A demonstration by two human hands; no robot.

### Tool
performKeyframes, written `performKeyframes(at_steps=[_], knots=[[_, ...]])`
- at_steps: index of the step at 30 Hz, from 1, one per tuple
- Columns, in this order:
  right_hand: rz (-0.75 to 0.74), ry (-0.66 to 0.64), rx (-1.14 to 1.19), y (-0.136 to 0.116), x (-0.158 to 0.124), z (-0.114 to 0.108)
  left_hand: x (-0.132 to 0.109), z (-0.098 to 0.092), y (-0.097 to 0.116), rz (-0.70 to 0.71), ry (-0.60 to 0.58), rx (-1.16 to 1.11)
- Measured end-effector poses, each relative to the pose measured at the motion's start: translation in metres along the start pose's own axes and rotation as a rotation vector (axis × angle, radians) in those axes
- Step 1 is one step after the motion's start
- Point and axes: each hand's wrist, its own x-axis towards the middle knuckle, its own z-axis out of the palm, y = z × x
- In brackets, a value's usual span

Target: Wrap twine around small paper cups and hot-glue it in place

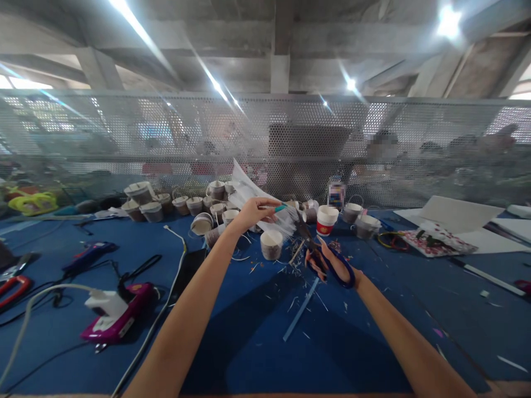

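Note:
My left hand (260, 213) is closed on a bundle of thin, whitish translucent sheets (248, 187), which fan out to the upper left above the blue table. In my right hand (332, 264) is a pair of scissors (344, 276) with dark blue handles. Their blades point up and left, at the right end of the sheets; whether they touch the sheets is hard to tell. Just below the sheets stands a small pale bucket (271, 245). Scraps and thin trimmings (295, 260) lie under the scissors.
Several small grey-brown buckets (151, 211) stand along the back, before a perforated metal screen (186, 127). A red-and-white paper cup (327, 220) stands behind the scissors. On the left lie a magenta power strip (120, 318), cables and red-handled scissors (14, 290). Papers (460, 214) lie at right.

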Motion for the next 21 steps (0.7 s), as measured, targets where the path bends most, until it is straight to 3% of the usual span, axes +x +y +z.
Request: performKeyframes(at_steps=[4, 10, 17, 21], knots=[[0.003, 0.021, -0.011, -0.006, 0.000, -0.011, -0.003, 0.003, 0.005, -0.018, -0.048, -0.044], [-0.004, 0.141, 0.028, -0.018, -0.005, -0.027, 0.002, 0.018, -0.009, 0.045, 0.084, -0.183], [-0.045, 0.101, 0.061, -0.017, -0.006, -0.028, 0.008, 0.033, -0.023, 0.072, 0.046, -0.172], [-0.048, 0.103, 0.030, -0.015, -0.004, -0.026, 0.010, 0.032, -0.024, 0.096, 0.108, -0.201]])
